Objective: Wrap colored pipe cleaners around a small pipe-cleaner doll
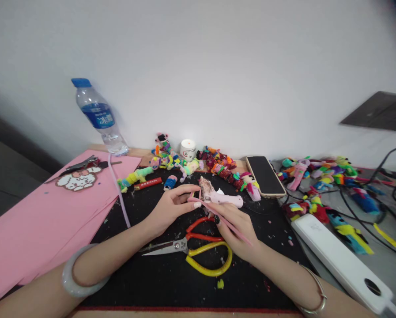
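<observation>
In the head view, both hands meet just below the middle of the frame over the black mat covering the counter (pixel 171 282). The left hand (pixel 169 207) pinches one end of a thin pink fuzzy pipe-cleaner strip (pixel 217 216) between thumb and fingertips. The right hand (pixel 239 229) is closed round the strip lower down, and its long tail runs out across the palm toward the lower right. Just behind the fingers lies a pale pink hot-glue gun (pixel 217 196) on the mat.

The strip looks very light, soft on the outside and likely wire-cored, so it should bend and keep its shape; pinching close to the bend point would suit it best.

Below the hands, centre frame, lie red-and-yellow-handled steel scissors (pixel 198 247). A pink foam sheet (pixel 45 221) fills the left; a clear plastic water bottle with a blue cap (pixel 98 117) stands upper left.
</observation>
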Action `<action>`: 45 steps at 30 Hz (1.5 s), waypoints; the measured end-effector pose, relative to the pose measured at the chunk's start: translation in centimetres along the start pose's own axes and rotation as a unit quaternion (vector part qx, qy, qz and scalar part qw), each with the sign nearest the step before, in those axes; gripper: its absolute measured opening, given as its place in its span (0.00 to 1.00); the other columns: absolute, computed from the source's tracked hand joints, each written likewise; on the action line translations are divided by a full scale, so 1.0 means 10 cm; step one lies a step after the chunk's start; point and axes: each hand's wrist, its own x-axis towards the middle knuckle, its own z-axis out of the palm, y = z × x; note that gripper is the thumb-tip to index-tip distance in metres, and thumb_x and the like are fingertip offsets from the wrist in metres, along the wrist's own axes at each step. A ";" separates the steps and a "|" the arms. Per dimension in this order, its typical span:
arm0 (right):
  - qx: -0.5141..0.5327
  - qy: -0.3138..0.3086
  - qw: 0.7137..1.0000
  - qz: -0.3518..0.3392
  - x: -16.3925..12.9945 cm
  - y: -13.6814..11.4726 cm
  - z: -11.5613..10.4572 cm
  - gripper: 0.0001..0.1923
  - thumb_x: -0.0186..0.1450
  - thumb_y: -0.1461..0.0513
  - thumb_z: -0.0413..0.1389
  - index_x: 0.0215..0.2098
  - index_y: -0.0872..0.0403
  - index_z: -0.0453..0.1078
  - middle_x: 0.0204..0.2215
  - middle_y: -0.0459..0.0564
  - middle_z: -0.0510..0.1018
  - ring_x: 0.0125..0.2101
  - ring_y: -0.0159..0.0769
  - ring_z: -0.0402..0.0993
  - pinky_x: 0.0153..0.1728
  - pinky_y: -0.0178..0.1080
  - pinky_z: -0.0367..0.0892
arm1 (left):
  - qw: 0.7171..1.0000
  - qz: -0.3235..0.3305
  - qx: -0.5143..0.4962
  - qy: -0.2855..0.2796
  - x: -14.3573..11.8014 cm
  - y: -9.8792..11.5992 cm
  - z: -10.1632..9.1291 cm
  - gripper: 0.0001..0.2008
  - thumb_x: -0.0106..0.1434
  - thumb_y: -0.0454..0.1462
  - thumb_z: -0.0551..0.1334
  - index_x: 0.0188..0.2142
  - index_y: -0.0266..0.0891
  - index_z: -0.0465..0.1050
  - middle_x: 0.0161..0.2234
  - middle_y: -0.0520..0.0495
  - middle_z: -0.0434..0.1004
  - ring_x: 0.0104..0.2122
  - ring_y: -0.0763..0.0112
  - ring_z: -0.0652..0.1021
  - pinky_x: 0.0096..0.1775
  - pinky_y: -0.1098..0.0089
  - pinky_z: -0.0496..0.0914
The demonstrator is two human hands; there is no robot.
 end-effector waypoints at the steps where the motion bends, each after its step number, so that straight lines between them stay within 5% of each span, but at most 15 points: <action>1: -0.002 0.006 1.000 0.009 0.00 0.00 0.00 0.21 0.63 0.69 0.47 0.53 0.51 0.63 0.35 0.50 0.75 0.35 0.37 0.71 0.39 0.40 0.67 | 1.000 0.007 0.001 0.004 0.00 0.01 0.00 0.18 0.50 0.35 0.68 0.42 0.38 0.75 0.45 0.46 0.75 0.44 0.66 0.75 0.50 0.66 0.67; 7: -0.026 0.024 0.999 0.022 0.03 0.02 0.00 0.16 0.61 0.68 0.49 0.47 0.53 0.64 0.40 0.53 0.73 0.42 0.40 0.69 0.43 0.43 0.65 | 0.999 0.027 0.011 0.022 -0.01 0.01 -0.02 0.12 0.58 0.39 0.62 0.42 0.40 0.76 0.49 0.46 0.71 0.47 0.64 0.72 0.46 0.68 0.70; 11: -0.093 -0.079 0.992 -0.035 0.02 -0.07 0.03 0.11 0.62 0.65 0.51 0.43 0.54 0.67 0.33 0.50 0.75 0.35 0.38 0.70 0.38 0.42 0.62 | 0.997 0.057 0.039 0.042 0.00 0.00 -0.04 0.15 0.57 0.37 0.63 0.45 0.42 0.73 0.49 0.47 0.71 0.47 0.65 0.72 0.48 0.68 0.68; 14: -0.109 -0.178 0.977 -0.031 0.00 -0.15 0.06 0.14 0.62 0.61 0.54 0.47 0.54 0.65 0.39 0.51 0.75 0.42 0.39 0.69 0.42 0.41 0.58 | 0.993 0.086 0.044 0.063 0.01 0.01 -0.03 0.19 0.55 0.35 0.64 0.48 0.42 0.70 0.49 0.46 0.71 0.47 0.66 0.72 0.49 0.67 0.67; 18: -0.112 -0.231 0.966 -0.009 0.00 -0.21 0.07 0.19 0.61 0.60 0.54 0.50 0.53 0.64 0.42 0.51 0.73 0.46 0.41 0.65 0.46 0.42 0.57 | 0.992 0.078 0.041 0.087 0.03 0.03 -0.03 0.20 0.54 0.36 0.64 0.48 0.40 0.68 0.49 0.46 0.70 0.45 0.66 0.73 0.48 0.66 0.67; 27: -0.152 -0.274 0.949 0.037 0.03 -0.30 0.04 0.21 0.51 0.63 0.54 0.44 0.56 0.64 0.39 0.53 0.70 0.40 0.43 0.63 0.45 0.45 0.54 | 0.982 0.112 0.086 0.125 0.09 0.01 -0.10 0.14 0.52 0.36 0.65 0.39 0.37 0.75 0.51 0.43 0.69 0.50 0.62 0.70 0.52 0.63 0.63; 36: -0.192 -0.271 0.941 0.067 0.00 -0.32 0.04 0.13 0.51 0.60 0.53 0.35 0.56 0.63 0.33 0.51 0.70 0.34 0.40 0.65 0.40 0.41 0.54 | 0.986 0.053 0.072 0.140 0.14 0.00 -0.15 0.16 0.50 0.38 0.67 0.40 0.37 0.74 0.39 0.47 0.76 0.39 0.67 0.75 0.46 0.67 0.66; 45: -0.227 -0.291 0.928 0.055 -0.01 -0.35 0.03 0.13 0.51 0.63 0.50 0.36 0.57 0.63 0.28 0.50 0.73 0.29 0.39 0.68 0.39 0.41 0.55 | 0.992 0.031 0.047 0.114 0.15 -0.01 -0.14 0.14 0.48 0.38 0.67 0.36 0.37 0.74 0.38 0.48 0.75 0.40 0.66 0.75 0.47 0.66 0.65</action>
